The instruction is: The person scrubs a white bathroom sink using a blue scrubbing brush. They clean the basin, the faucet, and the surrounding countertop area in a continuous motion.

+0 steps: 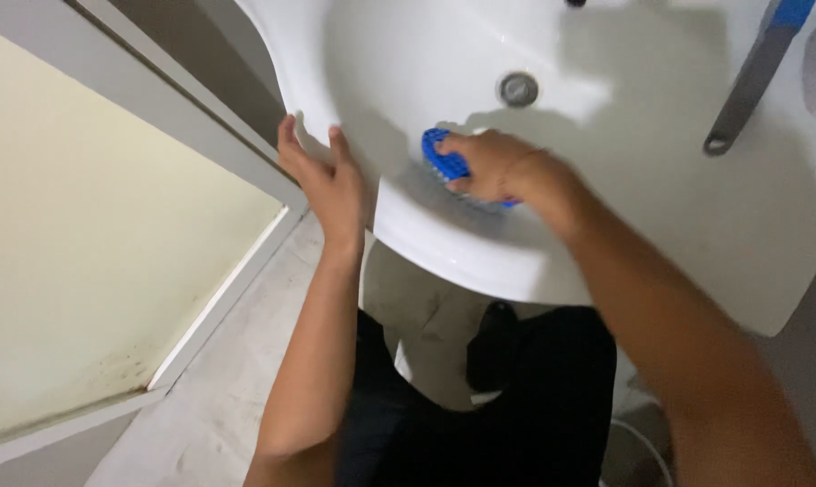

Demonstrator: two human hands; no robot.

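Observation:
A white ceramic wash basin [408,63] fills the top of the head view, with a round metal drain [518,88] in its bowl. My right hand [491,165] grips a blue scrubbing brush [443,159] and presses it against the basin's inner front wall, just below the drain. My left hand [325,185] lies with fingers spread flat on the basin's left front rim, holding nothing.
A grey handle with a blue grip and a hanging hole [752,77] lies across the basin's right side. A cream door with a pale frame [110,234] stands at left. Below are the tiled floor [237,379] and my dark-clothed legs [534,397].

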